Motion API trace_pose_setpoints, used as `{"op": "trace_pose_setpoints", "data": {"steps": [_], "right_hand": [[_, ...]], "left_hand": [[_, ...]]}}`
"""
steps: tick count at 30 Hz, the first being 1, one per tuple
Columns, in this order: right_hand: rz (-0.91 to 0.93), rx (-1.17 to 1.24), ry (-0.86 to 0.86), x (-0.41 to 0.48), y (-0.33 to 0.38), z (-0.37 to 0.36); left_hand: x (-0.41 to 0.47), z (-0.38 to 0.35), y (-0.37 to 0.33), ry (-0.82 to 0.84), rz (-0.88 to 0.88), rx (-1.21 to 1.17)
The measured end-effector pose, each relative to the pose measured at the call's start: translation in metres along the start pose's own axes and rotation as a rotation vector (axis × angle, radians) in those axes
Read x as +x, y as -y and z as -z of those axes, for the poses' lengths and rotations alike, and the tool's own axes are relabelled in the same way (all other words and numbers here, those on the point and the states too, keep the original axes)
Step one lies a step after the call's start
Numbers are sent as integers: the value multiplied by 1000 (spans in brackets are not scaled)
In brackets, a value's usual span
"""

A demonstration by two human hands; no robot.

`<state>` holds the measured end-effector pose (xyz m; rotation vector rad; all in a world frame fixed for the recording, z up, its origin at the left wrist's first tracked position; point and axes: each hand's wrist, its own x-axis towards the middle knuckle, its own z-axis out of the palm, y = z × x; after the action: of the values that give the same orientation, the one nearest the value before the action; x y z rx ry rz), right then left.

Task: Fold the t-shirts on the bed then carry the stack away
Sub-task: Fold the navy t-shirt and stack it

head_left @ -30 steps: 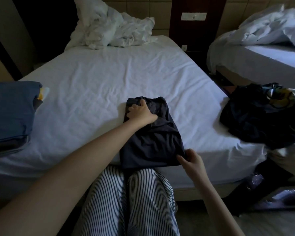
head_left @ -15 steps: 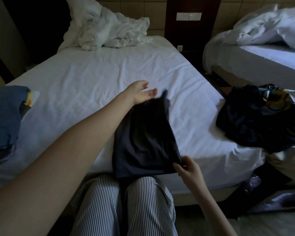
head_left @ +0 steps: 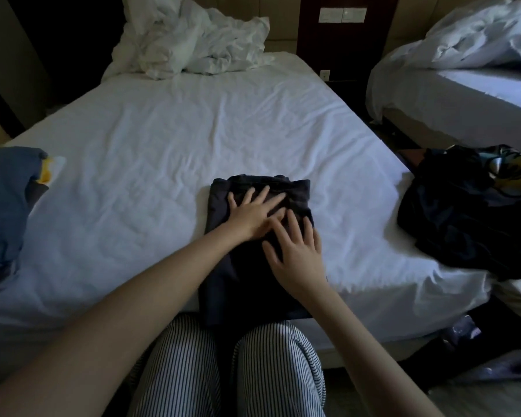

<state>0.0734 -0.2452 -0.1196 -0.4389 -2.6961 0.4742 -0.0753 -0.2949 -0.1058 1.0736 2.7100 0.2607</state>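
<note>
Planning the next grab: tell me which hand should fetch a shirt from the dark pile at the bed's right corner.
Right, probably: the right hand lies nearer the dark pile; the left hand would cross over it.

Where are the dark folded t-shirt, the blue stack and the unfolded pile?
dark folded t-shirt point(head_left: 247, 296): head view, near half.
blue stack point(head_left: 3, 200): head view, top layer.
unfolded pile point(head_left: 451, 230): head view, dark middle.

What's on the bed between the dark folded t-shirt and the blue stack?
Only bare, wrinkled white bedsheet; the head view shows nothing from t-shirt to blue stack.
</note>
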Motion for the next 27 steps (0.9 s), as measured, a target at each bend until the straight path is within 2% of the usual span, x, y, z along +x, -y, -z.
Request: {"op": "trace_pose_setpoints", "data": {"steps": [2,6,8,10,12,14,17,21,24,25,27], "right_hand": [[-26,-84,117,-3,-9,-12],[-30,-122,201,-5,-13,-5],[-81,-56,222,5,-13,5],[-149,42,88,26,-19,17],[-213,126,-48,57,-28,25],[-336,269,-38,90,-33,25],[-484,448,50,126,-39,12],[-507,607,-142,149,-52,8],[-480,580,-123,155,-51,0],[-490,562,-124,154,-51,-5],[-513,608,-217,152,-50,-4]], "left_hand": [[15,5,4,-30,63,-11],[30,10,13,-41,100,-106],[28,13,20,-169,49,-207],[24,20,38,-367,40,-283],[21,29,65,-417,98,-245],[19,34,86,-363,154,-200],[22,43,96,-370,121,-329],[29,52,105,-446,108,-409],[28,43,93,-441,194,-295],[22,38,83,-511,194,-229],[6,25,61,-687,69,-140]]}}
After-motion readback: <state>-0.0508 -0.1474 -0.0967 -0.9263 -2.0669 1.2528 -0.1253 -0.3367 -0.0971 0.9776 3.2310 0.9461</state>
